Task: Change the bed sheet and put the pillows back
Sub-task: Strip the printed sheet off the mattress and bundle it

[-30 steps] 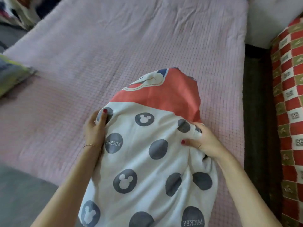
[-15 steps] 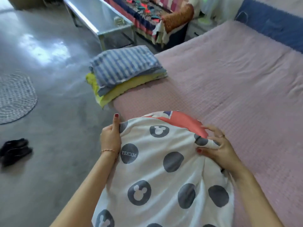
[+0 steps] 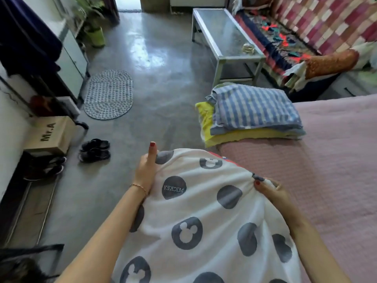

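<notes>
At the near corner of the bed (image 3: 326, 176), both hands hold the white Mickey-print sheet (image 3: 204, 217), which is bunched in front of the person and drapes down out of frame. Left hand (image 3: 145, 172): fingers wrapped behind the left edge of the fabric, thumb raised straight up alongside it. Right hand (image 3: 271, 190): thumb and fingers pinching a gathered fold at the sheet's right side, cloth visibly puckered at the pinch. Change over the last second: the view has swung from straight across the pink mattress cover toward the room's floor (image 3: 159, 111), so the stacked pillows (image 3: 253, 113) at the mattress edge and the glass table (image 3: 226, 33) beyond now appear. The red part of the sheet, broadly exposed a second ago, is now reduced to a thin sliver (image 3: 222, 157) at the far fold; the bundle sits closer to the corner than to mid-mattress. Grip positions on the cloth look essentially unchanged. Judgement: the person is turning and repositioning with the sheet, likely hunting a corner or an edge to start spreading from. Sheet not yet opened or laid flat; pillows, striped one on top of yellow, remain parked on the mattress edge and will likely need moving before the sheet can cover that area. Task appears at an early stage.
</notes>
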